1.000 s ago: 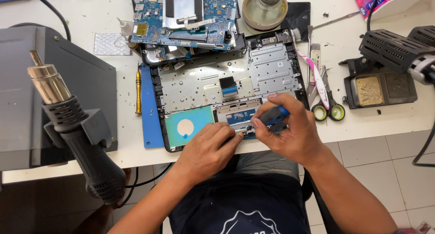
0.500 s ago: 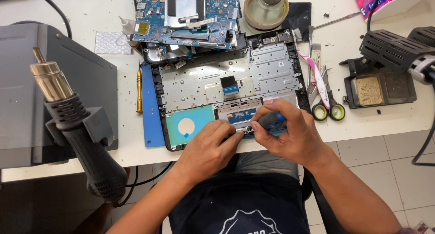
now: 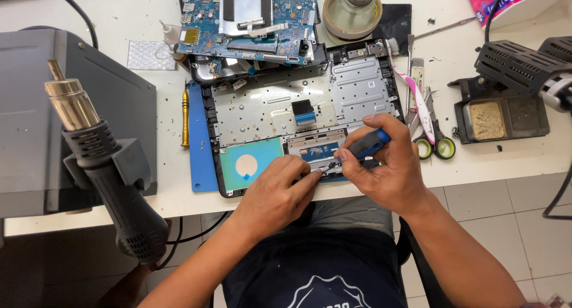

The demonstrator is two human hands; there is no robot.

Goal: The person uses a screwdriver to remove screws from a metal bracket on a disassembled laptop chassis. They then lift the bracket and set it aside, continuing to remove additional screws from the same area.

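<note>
An opened laptop base [image 3: 357, 81] lies on the white table, its metal inner plate bare and a teal patch [image 3: 250, 162] at the near left. My right hand [image 3: 390, 171] grips a blue-handled screwdriver [image 3: 366, 144], its tip down on the small touchpad board [image 3: 319, 154] at the near edge. My left hand [image 3: 277, 195] rests beside it, fingertips pinching at the same spot next to the tip. What the fingertips hold is too small to tell.
A blue motherboard [image 3: 250, 16] lies at the back of the laptop base. A hot-air gun [image 3: 101, 159] stands in its holder on a grey station [image 3: 36, 111] at left. Scissors [image 3: 438, 135], a toothbrush [image 3: 414, 99], a sponge tray [image 3: 500, 117] and a yellow screwdriver [image 3: 185, 114] lie around.
My right hand has tilted the blue screwdriver and set its tip lower on the touchpad board. My left hand's fingers have closed in next to the tip.
</note>
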